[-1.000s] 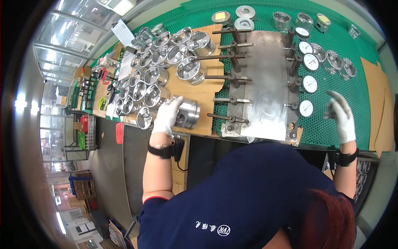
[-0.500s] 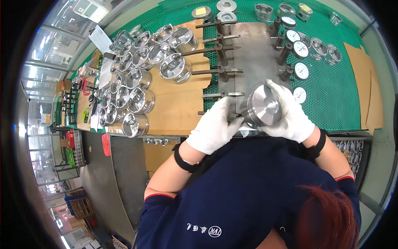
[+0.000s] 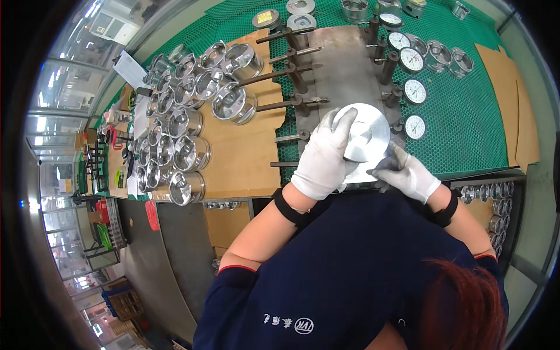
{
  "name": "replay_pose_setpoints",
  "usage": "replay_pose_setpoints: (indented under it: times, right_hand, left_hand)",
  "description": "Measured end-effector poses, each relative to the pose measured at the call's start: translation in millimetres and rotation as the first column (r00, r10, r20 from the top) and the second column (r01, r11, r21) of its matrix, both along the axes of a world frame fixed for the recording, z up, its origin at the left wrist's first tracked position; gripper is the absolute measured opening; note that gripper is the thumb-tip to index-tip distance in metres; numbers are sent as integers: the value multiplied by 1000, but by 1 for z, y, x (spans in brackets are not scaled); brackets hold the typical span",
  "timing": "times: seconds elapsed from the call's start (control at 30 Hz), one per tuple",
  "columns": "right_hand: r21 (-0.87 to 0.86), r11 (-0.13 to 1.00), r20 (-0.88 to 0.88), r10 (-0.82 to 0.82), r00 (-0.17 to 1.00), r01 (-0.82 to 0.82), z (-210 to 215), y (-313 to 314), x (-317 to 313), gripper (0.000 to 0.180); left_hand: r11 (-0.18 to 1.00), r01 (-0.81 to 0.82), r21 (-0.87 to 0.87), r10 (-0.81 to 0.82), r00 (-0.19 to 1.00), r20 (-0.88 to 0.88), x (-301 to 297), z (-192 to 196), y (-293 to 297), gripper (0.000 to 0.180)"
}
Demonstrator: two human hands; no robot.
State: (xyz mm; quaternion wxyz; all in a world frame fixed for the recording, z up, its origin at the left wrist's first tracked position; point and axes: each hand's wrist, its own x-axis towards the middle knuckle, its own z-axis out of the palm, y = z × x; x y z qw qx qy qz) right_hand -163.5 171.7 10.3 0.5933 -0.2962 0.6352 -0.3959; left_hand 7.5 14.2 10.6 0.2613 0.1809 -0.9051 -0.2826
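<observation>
A round metal piston [image 3: 368,131], its bright flat crown turned up toward me, is held above the near end of the steel plate. My left hand [image 3: 328,153], in a white glove, grips the piston from its left side, with greyed fingertips over the rim. My right hand [image 3: 408,177], gloved too, is at the piston's lower right edge. Its darkened fingers are bent together there; what lies between them is hidden. Dial gauges [image 3: 415,91] on dark posts line the plate's right side, and rods on posts line its left.
Several pistons [image 3: 191,153] stand in rows on brown cardboard [image 3: 239,169] at the left. More pistons [image 3: 438,55] rest on the green mat [image 3: 461,128] at the back and right. Cardboard sheets [image 3: 504,105] lie at the far right. Pistons also fill a shelf [image 3: 499,224] under the table.
The piston has tilted, its crown now facing up more. My left hand has moved right and up to grip it; my right hand has dropped from its side to its lower edge.
</observation>
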Motion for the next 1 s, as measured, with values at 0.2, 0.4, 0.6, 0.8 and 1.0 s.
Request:
replay_pose_setpoints:
  times: [0.2,0.4,0.6,0.8,1.0]
  right_hand:
    - [-28,998,108,-54,993,58,-12,1,2,95]
    - [-20,997,135,-71,988,75,-9,2,2,95]
    - [0,996,72,-86,994,86,-7,-1,3,95]
    - [-18,999,-8,-47,999,47,-13,0,1,94]
    - [-469,868,-604,-182,776,-162,6,9,-7,77]
  left_hand:
    - [1000,-1,-2,1,998,-60,-8,-8,-7,95]
    - [1000,7,-6,-7,996,-92,-12,-4,-8,94]
    - [999,2,40,1,997,-80,-13,-8,-9,94]
    - [999,-8,-52,2,993,-121,-12,-13,-11,94]
    - [690,-110,715,-74,972,221,-6,65,2,51]
